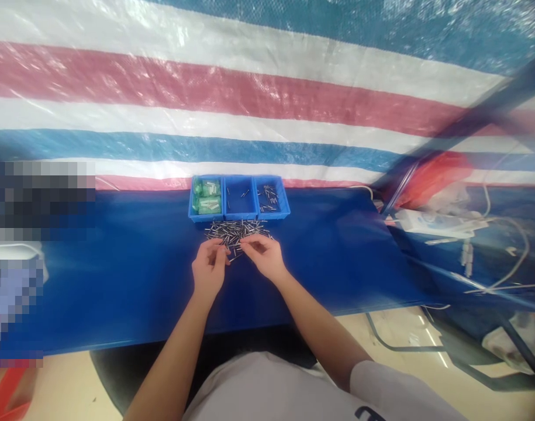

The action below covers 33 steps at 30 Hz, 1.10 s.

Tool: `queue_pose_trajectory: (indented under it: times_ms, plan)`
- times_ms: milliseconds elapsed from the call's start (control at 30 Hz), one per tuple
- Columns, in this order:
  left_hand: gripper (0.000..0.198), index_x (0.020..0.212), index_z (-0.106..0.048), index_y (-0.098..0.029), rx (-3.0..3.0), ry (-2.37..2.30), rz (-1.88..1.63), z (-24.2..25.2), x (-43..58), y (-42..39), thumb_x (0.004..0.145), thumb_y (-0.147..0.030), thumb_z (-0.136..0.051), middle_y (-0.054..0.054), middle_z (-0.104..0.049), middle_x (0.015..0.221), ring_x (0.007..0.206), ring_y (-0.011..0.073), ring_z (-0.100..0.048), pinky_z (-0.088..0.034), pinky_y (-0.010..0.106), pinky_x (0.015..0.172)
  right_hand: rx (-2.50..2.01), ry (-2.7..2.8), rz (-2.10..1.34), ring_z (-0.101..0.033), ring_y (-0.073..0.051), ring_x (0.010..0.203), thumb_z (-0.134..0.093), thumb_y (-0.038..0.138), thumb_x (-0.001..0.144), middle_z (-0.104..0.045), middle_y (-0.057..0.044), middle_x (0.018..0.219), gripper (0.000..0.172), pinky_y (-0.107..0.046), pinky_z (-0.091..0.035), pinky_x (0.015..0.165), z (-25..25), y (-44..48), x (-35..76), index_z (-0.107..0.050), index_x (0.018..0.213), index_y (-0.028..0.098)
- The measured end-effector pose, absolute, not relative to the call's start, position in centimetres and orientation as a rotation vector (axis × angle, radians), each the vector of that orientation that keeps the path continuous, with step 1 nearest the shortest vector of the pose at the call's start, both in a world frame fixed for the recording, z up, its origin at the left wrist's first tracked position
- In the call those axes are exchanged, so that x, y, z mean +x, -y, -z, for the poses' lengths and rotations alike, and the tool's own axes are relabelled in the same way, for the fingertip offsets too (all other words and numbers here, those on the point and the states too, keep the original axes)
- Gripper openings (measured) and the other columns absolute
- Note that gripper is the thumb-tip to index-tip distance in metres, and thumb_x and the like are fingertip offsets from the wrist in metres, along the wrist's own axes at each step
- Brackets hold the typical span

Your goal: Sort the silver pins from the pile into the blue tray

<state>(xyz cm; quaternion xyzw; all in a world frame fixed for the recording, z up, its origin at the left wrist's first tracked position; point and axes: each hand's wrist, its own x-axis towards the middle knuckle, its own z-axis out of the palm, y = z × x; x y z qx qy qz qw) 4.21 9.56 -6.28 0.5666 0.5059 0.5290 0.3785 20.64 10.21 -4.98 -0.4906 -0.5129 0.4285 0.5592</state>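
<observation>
A pile of small silvery metal pins [234,231] lies on the blue table [131,275], just in front of three blue bins. My left hand [209,266] and my right hand [263,255] meet at the pile's near edge, fingertips pinched together among the pins. Whether either hand holds a pin is too small to tell. The left bin [206,197] holds green pieces. The middle bin [240,199] has a few pins, and the right bin [271,197] holds several more.
A striped red, white and blue tarp [249,88] hangs behind the table. At the right stand a dark metal frame [469,123], a red object [434,175], a white device [429,222] and loose cables [508,263]. The far left is pixelated.
</observation>
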Motion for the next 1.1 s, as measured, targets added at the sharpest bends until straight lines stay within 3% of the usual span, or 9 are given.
queue_pose_trajectory:
  times_ms: [67, 133, 200, 267, 400, 467, 733, 933, 1100]
  plan:
    - [0.026, 0.113, -0.059, -0.018, 1.444, -1.289, -1.355, 6.3, 4.2, -9.6, 0.095, -0.038, -0.056, 0.003, -0.069, 0.082, 0.058, 0.0100, -0.063, -0.053, 0.023, 0.059, -1.165, 1.001, -1.034, -0.065, -0.014, 0.065, -0.075, 0.041, 0.080, -0.074, -0.004, 0.084, 0.023, -0.029, -0.056, 0.060, 5.3, -10.7, 20.9, -0.076, 0.091, 0.021]
    - [0.026, 0.112, -0.059, -0.018, 1.431, -1.294, -1.351, 6.3, 4.1, -9.6, 0.095, -0.038, -0.055, 0.003, -0.068, 0.082, 0.058, 0.0099, -0.063, -0.053, 0.022, 0.059, -1.133, 0.839, -1.003, -0.069, -0.016, 0.077, -0.073, 0.043, 0.081, -0.075, -0.007, 0.103, 0.034, -0.032, -0.059, 0.068, 5.6, -11.1, 21.4, -0.073, 0.109, 0.022]
    - [0.026, 0.111, -0.059, -0.018, 1.422, -1.298, -1.345, 6.3, 4.1, -9.7, 0.095, -0.039, -0.055, 0.003, -0.068, 0.081, 0.058, 0.0101, -0.063, -0.052, 0.022, 0.059, -1.078, 0.805, -0.992, -0.070, -0.019, 0.094, -0.071, 0.043, 0.083, -0.067, -0.008, 0.128, 0.053, -0.036, -0.060, 0.077, 5.8, -11.5, 22.0, -0.060, 0.133, 0.027]
    - [0.026, 0.111, -0.060, -0.018, 1.424, -1.303, -1.338, 6.3, 4.1, -9.7, 0.095, -0.038, -0.055, 0.003, -0.068, 0.080, 0.059, 0.0101, -0.063, -0.052, 0.023, 0.059, -1.068, 0.880, -0.983, -0.070, -0.020, 0.098, -0.070, 0.041, 0.085, -0.062, -0.007, 0.136, 0.062, -0.037, -0.061, 0.080, 5.8, -11.6, 22.5, -0.050, 0.142, 0.031]
    - [0.023, 0.108, -0.061, -0.018, 1.436, -1.317, -1.327, 6.3, 4.2, -9.6, 0.095, -0.037, -0.056, 0.003, -0.068, 0.080, 0.059, 0.0102, -0.063, -0.052, 0.022, 0.060, -1.232, 1.159, -0.777, -0.070, -0.019, 0.093, -0.064, 0.034, 0.090, -0.073, -0.006, 0.111, 0.027, -0.036, -0.058, 0.083, 5.9, -11.3, 22.8, -0.071, 0.116, 0.026]
    - [0.022, 0.107, -0.062, -0.018, 1.435, -1.325, -1.327, 6.3, 4.2, -9.6, 0.095, -0.036, -0.055, 0.003, -0.068, 0.079, 0.059, 0.0103, -0.063, -0.052, 0.023, 0.060, -1.337, 1.309, -0.620, -0.069, -0.020, 0.093, -0.060, 0.030, 0.092, -0.074, -0.005, 0.101, 0.019, -0.036, -0.057, 0.083, 6.0, -11.1, 22.7, -0.075, 0.103, 0.024]
    - [0.022, 0.105, -0.062, -0.018, 1.433, -1.350, -1.319, 6.2, 4.2, -9.6, 0.094, -0.036, -0.055, 0.003, -0.068, 0.079, 0.059, 0.0105, -0.063, -0.053, 0.023, 0.061, -1.465, 1.808, -0.341, -0.058, -0.025, 0.104, -0.062, 0.021, 0.090, -0.074, -0.004, 0.102, 0.022, -0.043, -0.044, 0.093, 6.6, -10.8, 21.7, -0.071, 0.109, 0.024]
    - [0.023, 0.104, -0.063, -0.018, 1.408, -1.352, -1.318, 6.1, 4.2, -9.5, 0.093, -0.037, -0.056, 0.003, -0.068, 0.079, 0.059, 0.0108, -0.063, -0.052, 0.023, 0.060, -1.508, 1.828, -0.320, -0.055, -0.025, 0.105, -0.068, 0.027, 0.087, -0.074, -0.004, 0.100, 0.021, -0.040, -0.039, 0.091, 6.5, -10.6, 21.3, -0.071, 0.108, 0.024]
    - [0.022, 0.102, -0.063, -0.018, 1.421, -1.353, -1.314, 6.2, 4.2, -9.5, 0.094, -0.037, -0.056, 0.003, -0.068, 0.078, 0.059, 0.0108, -0.063, -0.052, 0.024, 0.061, -1.526, 1.879, -0.387, -0.055, -0.024, 0.105, -0.062, 0.019, 0.085, -0.073, -0.003, 0.092, 0.022, -0.039, -0.035, 0.094, 6.0, -10.5, 21.7, -0.071, 0.104, 0.024]
